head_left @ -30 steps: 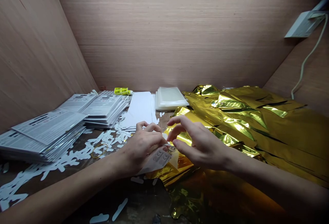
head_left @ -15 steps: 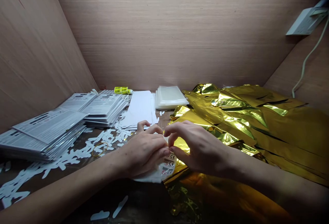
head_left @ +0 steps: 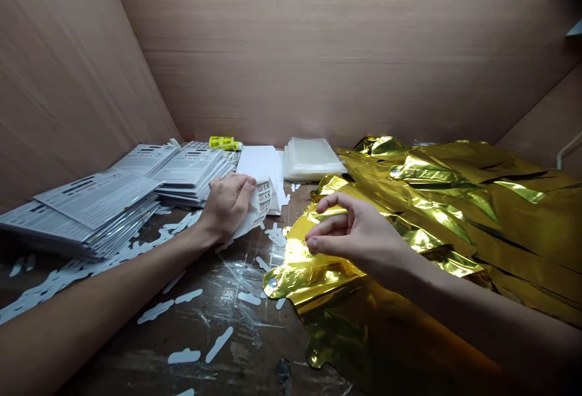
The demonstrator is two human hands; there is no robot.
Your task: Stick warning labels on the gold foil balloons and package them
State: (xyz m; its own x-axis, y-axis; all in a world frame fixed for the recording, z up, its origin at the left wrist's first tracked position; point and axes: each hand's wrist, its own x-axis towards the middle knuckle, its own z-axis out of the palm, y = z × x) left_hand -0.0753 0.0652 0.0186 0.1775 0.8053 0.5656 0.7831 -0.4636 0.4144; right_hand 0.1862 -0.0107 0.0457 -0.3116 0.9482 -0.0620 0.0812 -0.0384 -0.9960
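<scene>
My left hand (head_left: 231, 205) is closed around a sheet of small labels (head_left: 262, 202) printed with CE marks and red warning signs. Part of the sheet is hidden behind the fingers. My right hand (head_left: 352, 229) hovers over the shiny gold foil piece (head_left: 302, 262), thumb and a fingertip nearly together and the index finger curved above them. Whatever may be between those fingertips is too small to make out. A round tab with a small pale spot (head_left: 271, 284) shows at the foil's left end.
Stacks of printed cards in clear sleeves (head_left: 97, 202) stand at the left. Behind are a yellow label roll (head_left: 222, 142), white cards (head_left: 257, 158) and clear bags (head_left: 313, 156). More gold foil (head_left: 500, 214) covers the right side. White paper scraps (head_left: 184, 356) litter the table.
My hands were together at the label sheet and are now apart. The left has moved away to the left with the sheet; the right is over the foil. The view has shifted slightly.
</scene>
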